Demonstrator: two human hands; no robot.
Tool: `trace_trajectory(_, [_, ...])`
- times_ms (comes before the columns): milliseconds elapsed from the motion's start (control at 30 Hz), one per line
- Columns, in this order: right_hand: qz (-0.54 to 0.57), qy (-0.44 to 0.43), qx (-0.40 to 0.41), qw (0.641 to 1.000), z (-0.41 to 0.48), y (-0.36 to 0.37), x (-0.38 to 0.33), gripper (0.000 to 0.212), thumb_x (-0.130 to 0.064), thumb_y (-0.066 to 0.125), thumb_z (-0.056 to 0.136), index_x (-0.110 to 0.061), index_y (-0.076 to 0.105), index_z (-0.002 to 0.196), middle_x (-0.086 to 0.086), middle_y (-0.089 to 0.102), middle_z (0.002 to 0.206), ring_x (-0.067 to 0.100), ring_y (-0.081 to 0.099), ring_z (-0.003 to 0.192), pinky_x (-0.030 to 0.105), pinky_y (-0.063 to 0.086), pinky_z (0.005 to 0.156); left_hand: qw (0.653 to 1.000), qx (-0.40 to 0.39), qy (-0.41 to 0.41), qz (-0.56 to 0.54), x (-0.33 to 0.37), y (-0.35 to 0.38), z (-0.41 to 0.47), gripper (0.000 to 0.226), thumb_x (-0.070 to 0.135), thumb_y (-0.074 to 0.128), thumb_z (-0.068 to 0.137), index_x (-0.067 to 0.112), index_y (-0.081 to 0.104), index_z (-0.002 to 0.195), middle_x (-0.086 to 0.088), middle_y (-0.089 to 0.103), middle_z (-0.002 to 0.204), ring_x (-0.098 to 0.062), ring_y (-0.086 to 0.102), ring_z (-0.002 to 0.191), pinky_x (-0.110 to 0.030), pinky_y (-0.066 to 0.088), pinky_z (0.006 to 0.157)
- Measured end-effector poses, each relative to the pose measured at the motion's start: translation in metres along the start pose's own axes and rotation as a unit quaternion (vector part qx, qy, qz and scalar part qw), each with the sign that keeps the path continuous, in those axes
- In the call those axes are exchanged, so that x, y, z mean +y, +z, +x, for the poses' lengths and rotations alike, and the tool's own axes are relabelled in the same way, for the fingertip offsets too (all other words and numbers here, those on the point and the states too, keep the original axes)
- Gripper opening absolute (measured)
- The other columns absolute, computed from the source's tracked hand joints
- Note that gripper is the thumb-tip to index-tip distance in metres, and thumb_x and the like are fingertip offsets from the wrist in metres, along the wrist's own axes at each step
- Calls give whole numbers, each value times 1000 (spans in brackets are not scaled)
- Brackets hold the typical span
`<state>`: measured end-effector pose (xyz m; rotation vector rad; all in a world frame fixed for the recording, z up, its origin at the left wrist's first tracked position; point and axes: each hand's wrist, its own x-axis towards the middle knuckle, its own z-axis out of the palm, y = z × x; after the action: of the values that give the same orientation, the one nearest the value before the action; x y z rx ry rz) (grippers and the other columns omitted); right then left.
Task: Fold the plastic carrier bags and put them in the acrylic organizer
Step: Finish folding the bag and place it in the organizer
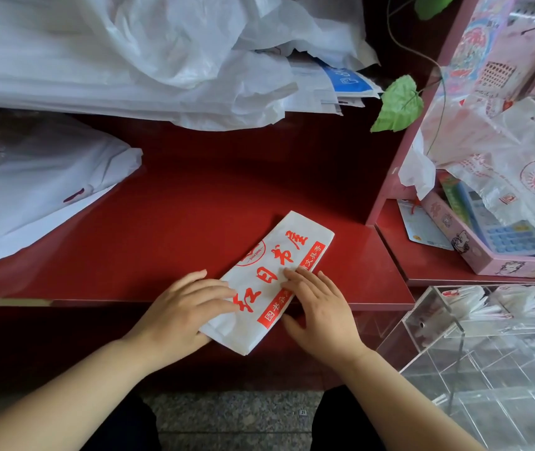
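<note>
A white carrier bag with red print (287, 255), folded into a long flat strip, lies slanted across the front edge of the red counter (194, 203); its near end hangs past the edge. My left hand (181, 314) grips the strip's near left side, fingers lying on top. My right hand (318, 310) presses flat on the strip's right side, fingers spread. The clear acrylic organizer (474, 349) stands at the lower right, with folded white bags (468, 304) in its back compartments.
A big heap of white plastic bags (136, 56) fills the counter's back. More white bags (32, 190) lie at the left. At the right, loose printed bags (513, 164) drape over a pink tray with a calculator (507, 236). A green leaf (399, 104) hangs nearby.
</note>
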<state>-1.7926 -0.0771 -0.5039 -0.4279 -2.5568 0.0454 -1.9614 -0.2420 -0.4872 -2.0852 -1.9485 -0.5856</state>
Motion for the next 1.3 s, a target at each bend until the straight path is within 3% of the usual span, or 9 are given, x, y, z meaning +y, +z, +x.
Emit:
trace_trajectory(233, [44,-15,37,998,-2,3,-8,37,-38,47,72,-18,66,97,-1,68,108,20,64,104,40,39,94,998,-4,-33,-54,9,-10,31,45,8,56,49,30,47,87,6,68,87,-5,50,91,-25,50,67])
trace_trajectory(400, [151,84,84,981,4,-2,-8,29,-21,45,76,-12,71,83,-2,72,90,10,63,89,16,47,77,959,-36,-200,-196,13,-20,46,21,25,62,72,40,55,85,27,60,82,2,55,78,-21,42,64])
trace_trajectory(500, [245,113,83,959,3,-6,-8,24,-23,47,80,-15,68,89,-10,70,86,7,55,85,6,38,73,905,37,-276,-321,12,-31,52,21,9,74,72,27,69,64,18,67,69,2,58,62,-12,41,59])
trace_trajectory(600, [309,168,35,935,4,-14,-11,10,-32,50,80,-25,51,72,-32,58,73,-5,50,75,4,35,63,841,99,-345,-405,15,-30,63,24,0,71,75,21,68,65,10,68,60,0,60,57,-12,45,54])
trace_trajectory(700, [371,261,32,891,12,-19,-14,22,-45,54,74,-23,52,71,-9,64,71,7,57,68,21,41,59,793,136,-390,-448,20,-27,83,24,-3,65,79,20,64,71,9,67,60,-1,62,58,-14,44,49])
trace_trajectory(767, [385,316,31,867,21,-22,-14,23,-34,59,83,-19,51,68,-3,59,64,10,51,56,19,36,52,780,169,-404,-446,20,-24,101,21,1,65,80,22,62,78,10,65,71,-4,60,65,-14,44,52])
trace_trajectory(967, [297,413,-23,860,48,-24,-6,28,-25,45,95,-24,40,67,-11,46,67,8,44,61,21,29,51,769,146,-481,-396,19,-8,126,54,24,64,84,19,41,133,-4,56,110,-11,55,84,-23,42,66])
trace_trajectory(1100, [244,419,-93,870,62,-28,-9,18,-22,41,95,-11,54,98,0,58,89,19,55,83,27,39,67,803,93,-485,-332,23,9,111,67,27,67,82,23,32,139,-6,49,134,-22,50,116,-26,39,84])
trace_trajectory(1300, [230,445,-86,861,65,-26,-15,21,-17,41,93,-8,49,111,9,63,109,28,59,100,39,47,85,825,69,-465,-315,26,16,103,75,32,63,84,26,20,145,-2,43,140,-22,42,126,-28,35,94])
